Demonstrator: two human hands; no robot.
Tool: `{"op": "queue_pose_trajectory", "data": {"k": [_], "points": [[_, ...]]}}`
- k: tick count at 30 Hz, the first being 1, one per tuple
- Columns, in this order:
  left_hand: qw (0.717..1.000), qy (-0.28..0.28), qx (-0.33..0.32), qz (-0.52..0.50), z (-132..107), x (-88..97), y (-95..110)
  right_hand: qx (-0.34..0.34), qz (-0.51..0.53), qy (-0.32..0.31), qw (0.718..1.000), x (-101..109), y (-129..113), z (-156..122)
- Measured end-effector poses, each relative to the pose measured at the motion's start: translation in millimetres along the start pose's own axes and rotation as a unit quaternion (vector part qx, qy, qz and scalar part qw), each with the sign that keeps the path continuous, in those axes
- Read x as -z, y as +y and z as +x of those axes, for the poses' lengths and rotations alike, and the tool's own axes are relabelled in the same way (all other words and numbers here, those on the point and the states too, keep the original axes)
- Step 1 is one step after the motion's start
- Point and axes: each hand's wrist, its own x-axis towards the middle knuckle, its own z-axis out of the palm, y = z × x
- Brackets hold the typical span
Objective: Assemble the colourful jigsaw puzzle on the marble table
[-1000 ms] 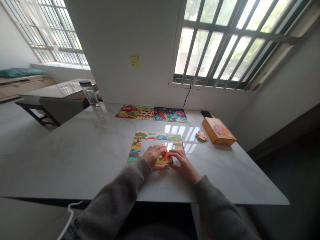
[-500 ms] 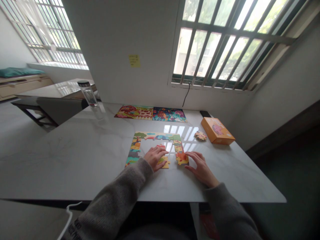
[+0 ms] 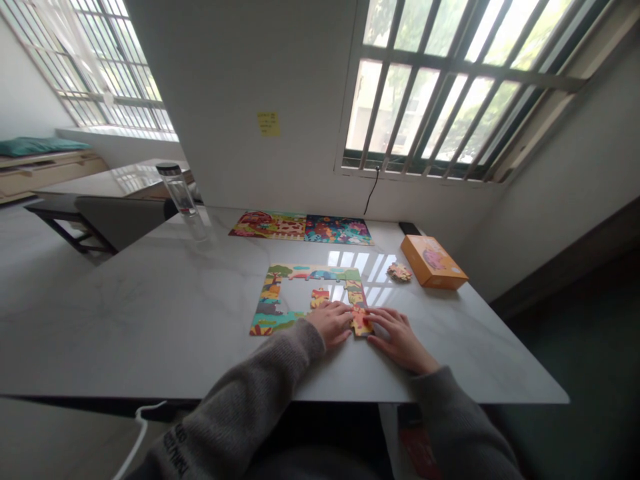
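The jigsaw border (image 3: pixel 267 309) lies flat on the white table (image 3: pixel 150 320), directly before the person; its lower-right corner section (image 3: pixel 361 321) sits between the two hands. The right hand (image 3: pixel 401 340) has its fingertips at the section's right edge, fingers lightly bent, thumb set apart below; the left hand (image 3: pixel 331 325) has its fingers side by side and extended to the section's left edge, thumb apart. From where I stand, the left hand obstructs part of the lower border; whether the joint there is fully seated, I cannot tell. Loose pieces (image 3: pixel 320 297) lie inside the border, just beyond the left hand.

Surroundings: a piece pile (image 3: pixel 399 272) lies right of the border, near the orange box (image 3: pixel 434 261); a dark flat object (image 3: pixel 409 229) lies behind the box; a farm picture (image 3: pixel 270 225) and a dark blue picture (image 3: pixel 338 229) adjoin along the wall side.

Containers: the box shows its printed top, its contents hidden; the clear bottle (image 3: pixel 177 190) stands at far left, dark-lidded, with something reddish near its base.
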Motion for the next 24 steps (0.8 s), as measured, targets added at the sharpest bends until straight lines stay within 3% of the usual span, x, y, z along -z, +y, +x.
{"op": "queue_pose_trajectory", "data": {"k": [6, 15, 18, 24], "points": [[0.999, -0.028, -0.03, 0.008, 12, -6.9, 10, -0.003, 0.02, -0.001, 1.0, 2, -2, 0], [1.0, -0.017, -0.02, 0.01, 16, -13.6, 13, -0.015, 0.03, 0.0, 0.999, 2, -5, 1], [1.0, -0.006, 0.0, -0.018, 13, -5.2, -1, -0.013, 0.03, -0.001, 0.999, 3, -5, 1], [0.993, 0.024, 0.115, 0.001, -6, 24.0, -56, -0.012, 0.033, -0.01, 0.999, 5, -6, 2]]}}
